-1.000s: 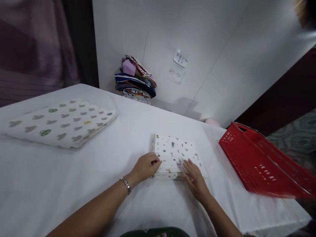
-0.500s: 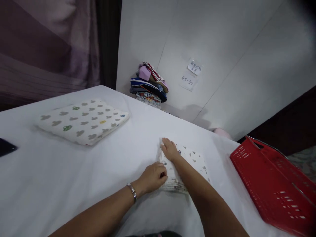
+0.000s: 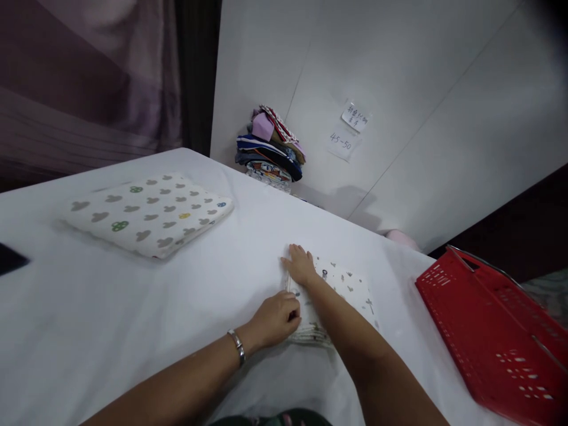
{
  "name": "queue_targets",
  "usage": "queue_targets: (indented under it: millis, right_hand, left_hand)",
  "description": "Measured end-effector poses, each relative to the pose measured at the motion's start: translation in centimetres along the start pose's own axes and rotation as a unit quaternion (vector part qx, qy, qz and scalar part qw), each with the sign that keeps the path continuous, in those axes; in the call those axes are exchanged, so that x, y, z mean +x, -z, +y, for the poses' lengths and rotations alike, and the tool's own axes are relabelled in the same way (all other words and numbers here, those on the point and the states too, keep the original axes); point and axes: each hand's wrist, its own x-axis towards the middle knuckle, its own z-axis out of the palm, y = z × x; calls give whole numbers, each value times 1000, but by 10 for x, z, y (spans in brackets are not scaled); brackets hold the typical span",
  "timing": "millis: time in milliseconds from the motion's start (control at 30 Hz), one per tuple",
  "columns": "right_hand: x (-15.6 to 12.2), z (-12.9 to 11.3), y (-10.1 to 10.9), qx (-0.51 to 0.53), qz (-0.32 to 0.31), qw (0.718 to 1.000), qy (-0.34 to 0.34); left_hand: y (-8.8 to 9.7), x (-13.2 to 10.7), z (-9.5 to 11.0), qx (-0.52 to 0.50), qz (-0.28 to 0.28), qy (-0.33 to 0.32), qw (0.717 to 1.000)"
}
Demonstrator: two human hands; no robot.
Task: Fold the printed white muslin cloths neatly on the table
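Observation:
A folded white cloth (image 3: 348,290) with small printed motifs lies on the white-covered table in front of me, its layers showing along the near edge. My right hand (image 3: 302,265) rests flat on the cloth's far left corner, fingers stretched out. At the cloth's left edge, my left hand (image 3: 278,318) has its fingers curled against the side; it wears a silver bracelet (image 3: 236,347) at the wrist. The curled fingers seem to pinch the edge of the cloth. My right forearm crosses over and hides part of the cloth.
Another folded white cloth (image 3: 151,216) with grey cloud-like prints lies on the left of the table (image 3: 199,284). A red plastic basket (image 3: 479,331) stands on the right. Folded clothes (image 3: 268,145) are stacked beyond the far edge, near a wall with handwritten labels (image 3: 341,142). A dark object (image 3: 11,259) lies far left.
My right hand's thumb has spread out to the left over the cloth's edge. The left hand stays nearly in place. The view has shifted slightly.

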Motion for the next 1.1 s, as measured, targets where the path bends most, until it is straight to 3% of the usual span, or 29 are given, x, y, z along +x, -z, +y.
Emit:
queue_targets:
  millis: [200,367,600,700,800,900,1000,1100]
  right_hand:
    - [-1,-5,-3,-26,7,1000,-14]
    - [12,-11,9,-18,-52,998,-31]
    - [7,-22,-17,-60,65,996,-25]
    - [7,-22,-16,-50,57,997,-26]
    - [11,-18,-4,-9,-2,1000,-23]
    - [8,0,11,67,0,998,-7]
    - [-13,39,22,95,101,990,-31]
    - [-53,91,26,88,164,977,-104]
  left_hand:
    - [1,0,1,12,-4,0,1000]
    - [0,-1,1,20,6,-12,1000]
    - [-4,0,-1,36,17,-22,999]
    - [-3,0,1,43,15,-22,999]
    - [0,0,2,41,11,-27,999]
    - [1,-1,2,24,22,-27,999]
    - [3,-1,1,-10,18,-9,1000]
    - [9,0,1,-59,19,26,998]
